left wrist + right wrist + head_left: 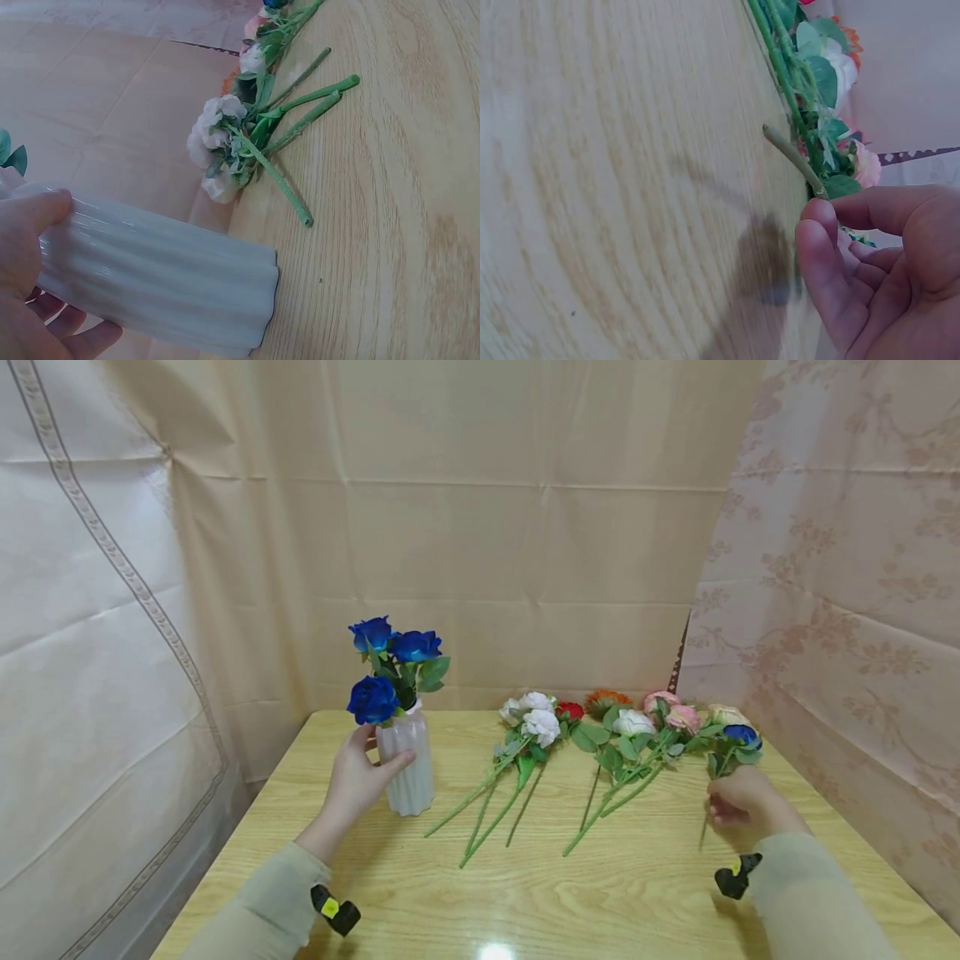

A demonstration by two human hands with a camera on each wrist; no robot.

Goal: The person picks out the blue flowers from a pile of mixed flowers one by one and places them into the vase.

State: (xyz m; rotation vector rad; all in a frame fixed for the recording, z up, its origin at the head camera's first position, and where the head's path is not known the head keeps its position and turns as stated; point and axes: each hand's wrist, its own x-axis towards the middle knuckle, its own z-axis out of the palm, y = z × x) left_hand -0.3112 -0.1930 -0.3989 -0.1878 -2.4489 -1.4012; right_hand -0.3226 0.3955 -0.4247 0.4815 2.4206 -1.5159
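My left hand (356, 783) grips the upper part of a white ribbed vase (410, 772), thumb on the near side. In the left wrist view the vase (165, 266) stands with its base at the table surface. Several blue roses (372, 700) with green leaves rise from its mouth. At the right, my right hand (757, 799) pinches the stem of another blue rose (742, 735) between thumb and forefinger. The right wrist view shows the cut end of that stem (789, 156) poking past the fingertips, a little above the table.
White flowers (540, 725) and a red flower (571, 710) lie mid-table on the wooden table (525, 902). Further right lie an orange flower (606, 701), a white rose (633, 722), pink flowers (683, 718) and a cream flower (723, 715). Curtains (525, 543) hang behind.
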